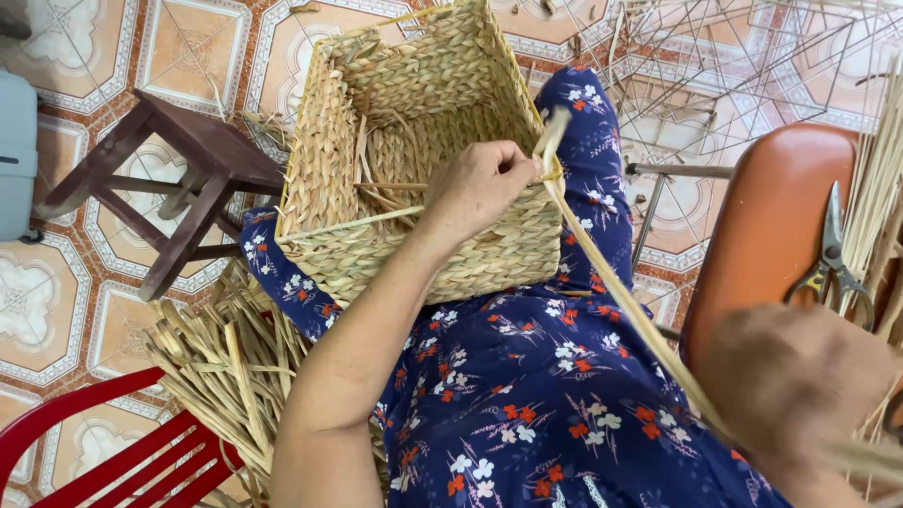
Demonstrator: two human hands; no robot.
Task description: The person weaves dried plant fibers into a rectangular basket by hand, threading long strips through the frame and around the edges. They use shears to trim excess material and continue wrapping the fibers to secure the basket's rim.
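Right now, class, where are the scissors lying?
In the head view, the scissors lie at the far right on the orange seat, beside a bundle of pale straw and above the blurred right hand.

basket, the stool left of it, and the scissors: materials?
Basket: braided dried plant fibre, looks like straw or seagrass, matte tan, plaited rows.
Stool: wood, dark brown, worn, squared legs with rungs.
Scissors: metal, dull grey blades; handles look yellowed, coating unclear.
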